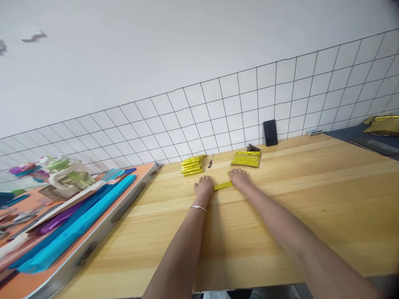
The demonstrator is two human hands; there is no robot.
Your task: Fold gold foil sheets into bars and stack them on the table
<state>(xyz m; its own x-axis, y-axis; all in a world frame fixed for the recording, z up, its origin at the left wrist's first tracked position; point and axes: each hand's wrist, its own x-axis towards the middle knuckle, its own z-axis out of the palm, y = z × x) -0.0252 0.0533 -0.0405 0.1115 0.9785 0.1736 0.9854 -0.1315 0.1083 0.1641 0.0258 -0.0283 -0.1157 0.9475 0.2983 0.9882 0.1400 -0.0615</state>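
Note:
A narrow, shiny gold foil strip (223, 185) lies on the wooden table between my two hands. At its left end is my left hand (204, 186), a thin bracelet on the wrist, with the fingers bent down over the strip. My right hand (240, 178) holds the other end against the tabletop, fingers close together. Both hands hide the strip's ends. Just beyond my left hand lies a stack of folded gold foil strips (192, 165). A flat stack of gold foil sheets or strips (245, 158) rests beyond my right hand.
A pen (211, 161) and a black clip (253, 148) lie near the foil stacks. A black phone (270, 133) leans against the tiled wall. At left, an orange-topped table (102, 198) carries rolls of coloured paper. A gold package (382, 124) sits far right.

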